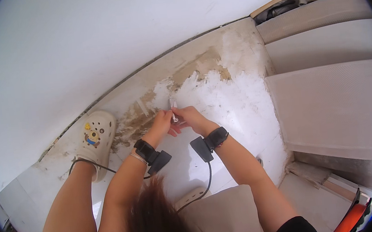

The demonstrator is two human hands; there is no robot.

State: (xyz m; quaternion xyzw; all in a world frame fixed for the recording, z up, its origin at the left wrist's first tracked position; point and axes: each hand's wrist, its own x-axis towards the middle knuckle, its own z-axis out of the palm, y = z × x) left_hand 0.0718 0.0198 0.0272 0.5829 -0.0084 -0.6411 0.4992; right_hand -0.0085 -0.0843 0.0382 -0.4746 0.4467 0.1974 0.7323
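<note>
My left hand (162,121) and my right hand (189,116) meet low over a white, stained floor (220,98), close to a white wall (95,44). Between their fingertips they pinch a small pale, narrow object (174,110) that sticks up a little toward the wall; its kind is too small to tell. Each wrist carries a black strap with a black box, and thin cables run back from them. A strand of brown hair hangs down between my forearms.
My foot in a cream clog (96,137) with small charms stands left of the hands. Stacked white ribbed panels (331,104) lie on the right. An orange tool (351,218) sits at the lower right. Brown patches mark the floor along the wall.
</note>
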